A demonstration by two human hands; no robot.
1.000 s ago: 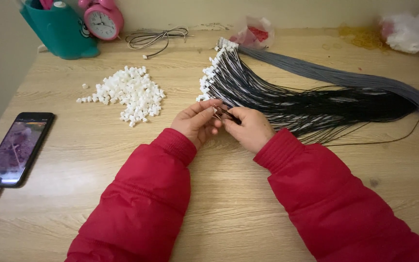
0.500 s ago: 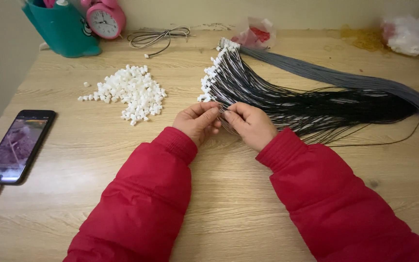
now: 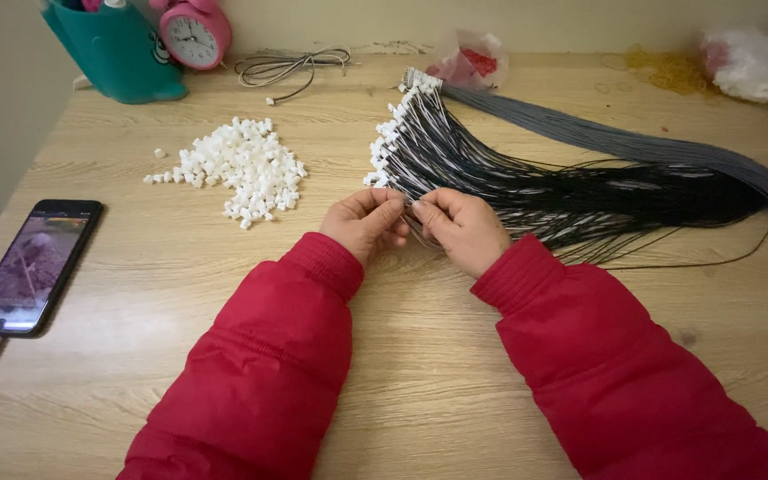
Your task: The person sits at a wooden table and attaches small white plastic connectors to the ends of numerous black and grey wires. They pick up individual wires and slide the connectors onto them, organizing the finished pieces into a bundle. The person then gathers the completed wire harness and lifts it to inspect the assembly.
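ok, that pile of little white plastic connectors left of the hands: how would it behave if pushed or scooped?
The white connector pile would probably scatter: the pieces lie loose, with strays at its edge. Each looks tiny and light. On the smooth wooden table they would likely slide easily.

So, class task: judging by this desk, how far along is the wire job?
Done: many black wires already carry white end pieces. In hand: left hand and right hand pinch one wire together. Left: a pile of loose white connectors and the grey wire bundle.

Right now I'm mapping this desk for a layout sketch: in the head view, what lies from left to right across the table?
Phone → pile of white connectors → left hand → right hand → spread of black wires.
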